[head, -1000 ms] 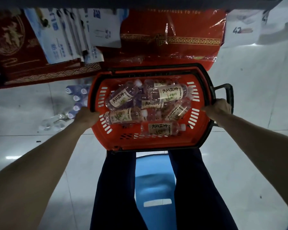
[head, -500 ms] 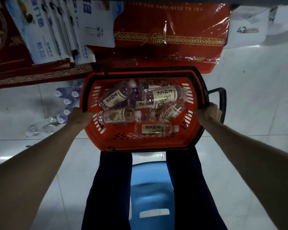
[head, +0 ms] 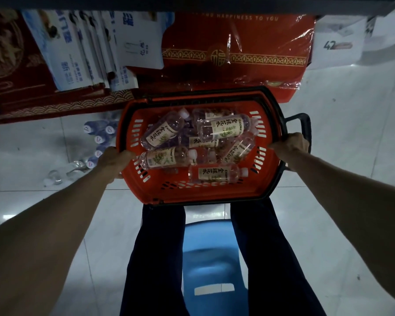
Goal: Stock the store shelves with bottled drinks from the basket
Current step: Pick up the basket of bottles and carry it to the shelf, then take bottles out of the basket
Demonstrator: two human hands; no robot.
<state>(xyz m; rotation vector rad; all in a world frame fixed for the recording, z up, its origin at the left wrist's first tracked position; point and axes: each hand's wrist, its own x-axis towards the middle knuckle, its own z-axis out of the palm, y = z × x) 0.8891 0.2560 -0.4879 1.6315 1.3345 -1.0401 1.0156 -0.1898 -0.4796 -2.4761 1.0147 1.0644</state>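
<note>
Head view: orange basket (head: 192,193) held above the knees, beyond a blue stool (head: 212,258), holding labelled drink bottles (head: 222,128) lying on their sides. Left grip (head: 114,159) clenched on its left rim, right grip (head: 290,144) clenched on its right rim beside the black handle (head: 306,126). Red gift box (head: 237,55) far, water bottle pack (head: 97,137) on the floor left

Fingers of the left hand (head: 113,161) and right hand (head: 291,147) disappear beneath the basket (head: 198,195) rim. Lower bottles (head: 200,142) lie buried under others. The stool (head: 211,258) runs off the bottom edge; the floor bottles (head: 98,139) are half hidden, blurry. The shelf (head: 192,3) overhead is cropped, dark.
</note>
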